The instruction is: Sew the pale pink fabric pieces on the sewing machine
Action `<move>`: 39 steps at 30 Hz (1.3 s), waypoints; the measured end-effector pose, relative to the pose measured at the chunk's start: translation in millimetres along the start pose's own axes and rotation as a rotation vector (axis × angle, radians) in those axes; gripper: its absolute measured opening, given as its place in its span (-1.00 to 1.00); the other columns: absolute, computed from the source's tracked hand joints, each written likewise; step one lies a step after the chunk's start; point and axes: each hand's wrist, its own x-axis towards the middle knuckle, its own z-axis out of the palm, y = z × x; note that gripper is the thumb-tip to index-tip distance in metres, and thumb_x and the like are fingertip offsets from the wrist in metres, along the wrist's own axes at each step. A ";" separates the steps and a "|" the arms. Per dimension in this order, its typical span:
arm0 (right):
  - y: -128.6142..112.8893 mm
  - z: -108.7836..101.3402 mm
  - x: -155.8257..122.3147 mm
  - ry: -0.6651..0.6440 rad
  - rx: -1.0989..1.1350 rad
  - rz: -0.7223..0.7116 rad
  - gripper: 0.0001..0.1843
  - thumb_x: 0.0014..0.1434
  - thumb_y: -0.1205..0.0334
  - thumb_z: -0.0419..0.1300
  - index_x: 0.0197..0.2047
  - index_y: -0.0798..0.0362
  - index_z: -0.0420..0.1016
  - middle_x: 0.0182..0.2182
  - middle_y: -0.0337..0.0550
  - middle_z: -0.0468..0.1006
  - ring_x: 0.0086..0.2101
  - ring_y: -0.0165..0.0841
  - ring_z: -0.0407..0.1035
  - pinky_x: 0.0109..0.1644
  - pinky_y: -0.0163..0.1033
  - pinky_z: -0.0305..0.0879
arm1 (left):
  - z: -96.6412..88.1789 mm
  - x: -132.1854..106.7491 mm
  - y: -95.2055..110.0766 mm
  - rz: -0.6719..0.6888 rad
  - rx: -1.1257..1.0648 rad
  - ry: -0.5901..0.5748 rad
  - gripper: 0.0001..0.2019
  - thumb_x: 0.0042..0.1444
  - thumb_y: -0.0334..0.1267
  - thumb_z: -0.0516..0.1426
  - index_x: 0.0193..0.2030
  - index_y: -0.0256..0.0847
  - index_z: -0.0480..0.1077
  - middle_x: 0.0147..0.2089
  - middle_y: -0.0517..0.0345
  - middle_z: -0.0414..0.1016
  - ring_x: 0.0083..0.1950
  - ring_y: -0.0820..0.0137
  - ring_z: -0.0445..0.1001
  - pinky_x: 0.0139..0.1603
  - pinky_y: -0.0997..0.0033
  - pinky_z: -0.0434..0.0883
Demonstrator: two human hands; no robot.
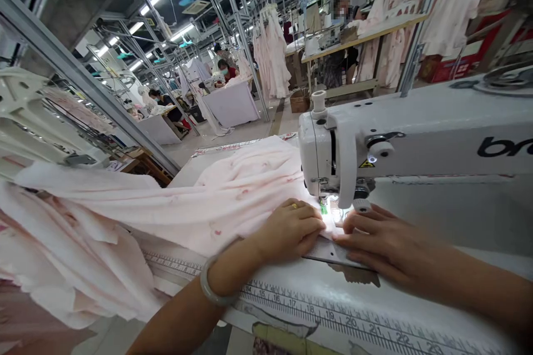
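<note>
A pale pink cloth [245, 191] with small red prints runs under the needle area of a white sewing machine [328, 150]. My left hand [291, 227] is closed on the cloth just left of the lit presser foot, its fingers curled and pressed together. At the right of the foot, my right hand [375, 238] pinches the cloth's edge with thumb and forefinger close together. The fingertips are partly hidden by the machine head and glare. A small green piece [323, 208] shows beside the needle. The cloth's bulk drapes over the table's left edge.
A measuring tape strip [308, 306] runs along the table's front edge. White plastic hangers [20, 94] stand at the left beside a metal post [83, 66]. Beyond are hanging pink garments [270, 50], another worktable [366, 39] and several co-workers seated at machines.
</note>
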 end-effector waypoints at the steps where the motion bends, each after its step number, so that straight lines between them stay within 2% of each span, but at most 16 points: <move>1: -0.2 0.1 0.1 0.002 0.002 0.000 -0.70 0.57 0.09 0.05 0.19 -0.16 0.54 -0.11 -0.17 0.58 -0.12 -0.21 0.45 0.03 -0.03 0.36 | 0.6 1.1 2.0 -0.021 0.021 0.001 -0.77 0.46 -0.35 0.03 -0.04 -0.21 0.54 -0.02 0.09 0.69 0.01 0.32 0.59 0.14 0.25 0.42; 5: -1.2 -0.2 1.6 0.016 0.007 0.000 -0.71 0.57 0.09 0.04 0.13 -0.15 0.57 -0.11 -0.17 0.58 -0.12 -0.21 0.44 0.05 -0.02 0.35 | 3.7 4.6 7.6 -0.029 0.086 0.007 -0.78 0.46 -0.35 0.04 -0.08 -0.20 0.54 -0.10 0.13 0.67 -0.08 0.33 0.54 0.08 0.24 0.37; 9: -2.1 -1.7 3.0 0.030 0.007 -0.007 -0.71 0.57 0.09 0.04 0.05 -0.14 0.60 -0.15 -0.17 0.58 -0.16 -0.22 0.44 0.01 -0.04 0.32 | 3.6 4.7 6.3 0.052 0.145 -0.114 -0.77 0.47 -0.33 0.05 -0.10 -0.18 0.56 -0.13 0.14 0.64 -0.10 0.33 0.50 0.06 0.24 0.34; 13: -2.6 -3.8 1.7 0.070 -0.023 -0.013 -0.69 0.58 0.10 0.02 0.01 -0.12 0.61 -0.20 -0.20 0.60 -0.20 -0.25 0.48 0.06 -0.01 0.28 | -1.4 3.6 5.2 0.106 0.197 -0.154 -0.75 0.50 -0.30 0.03 -0.05 -0.18 0.56 -0.12 0.11 0.62 -0.07 0.30 0.48 0.08 0.24 0.34; 18: -2.1 -1.9 0.8 0.065 -0.083 -0.004 -0.66 0.53 0.09 0.09 0.26 -0.14 0.52 -0.07 -0.18 0.64 -0.13 -0.22 0.51 0.10 0.01 0.32 | -6.5 2.1 9.1 0.139 0.230 -0.191 -0.69 0.53 -0.30 -0.03 -0.08 -0.22 0.54 -0.13 0.07 0.62 -0.10 0.31 0.50 0.11 0.25 0.40; 20: 0.3 1.7 -1.1 0.066 -0.130 -0.012 -0.61 0.52 0.09 0.11 0.34 -0.19 0.47 -0.02 -0.19 0.65 -0.09 -0.19 0.53 0.19 0.08 0.31 | -6.0 1.1 9.7 0.137 0.208 -0.185 -0.72 0.50 -0.32 -0.01 -0.07 -0.24 0.54 -0.09 0.03 0.64 -0.06 0.28 0.52 0.14 0.22 0.43; 23: 7.2 9.8 -6.9 0.122 -0.214 0.000 -0.53 0.50 0.03 0.14 0.42 -0.25 0.40 0.06 -0.17 0.65 0.00 -0.11 0.56 0.38 0.23 0.17 | -3.8 0.5 7.6 0.088 0.183 -0.176 -0.77 0.47 -0.35 0.03 0.02 -0.24 0.53 0.02 -0.02 0.66 0.06 0.26 0.55 0.19 0.19 0.45; 28: 20.6 22.7 -15.7 0.145 -0.269 0.036 -0.46 0.51 -0.09 0.14 0.48 -0.21 0.32 0.20 -0.12 0.61 0.13 -0.06 0.53 0.52 0.33 -0.06 | -1.8 4.2 -1.3 -0.025 0.190 -0.208 -0.76 0.41 -0.42 0.09 0.13 -0.34 0.49 0.20 -0.11 0.61 0.24 0.21 0.55 0.29 0.18 0.45; 33: 27.2 24.9 -17.6 0.095 -0.215 0.088 -0.46 0.51 -0.10 0.15 0.48 -0.28 0.32 0.23 -0.16 0.59 0.13 -0.05 0.54 0.51 0.44 -0.03 | -1.6 7.8 -5.8 -0.068 0.192 -0.266 -0.68 0.36 -0.48 0.10 0.21 -0.41 0.44 0.30 -0.17 0.56 0.37 0.15 0.48 0.39 0.16 0.41; 39: 19.8 14.3 -12.4 0.043 -0.140 0.154 -0.62 0.50 -0.07 0.15 0.30 -0.29 0.52 0.18 -0.15 0.62 0.11 -0.02 0.55 0.50 0.40 0.03 | -0.2 7.1 -6.1 -0.087 0.165 -0.251 -0.66 0.35 -0.48 0.11 0.24 -0.44 0.42 0.32 -0.20 0.54 0.42 0.14 0.45 0.46 0.13 0.37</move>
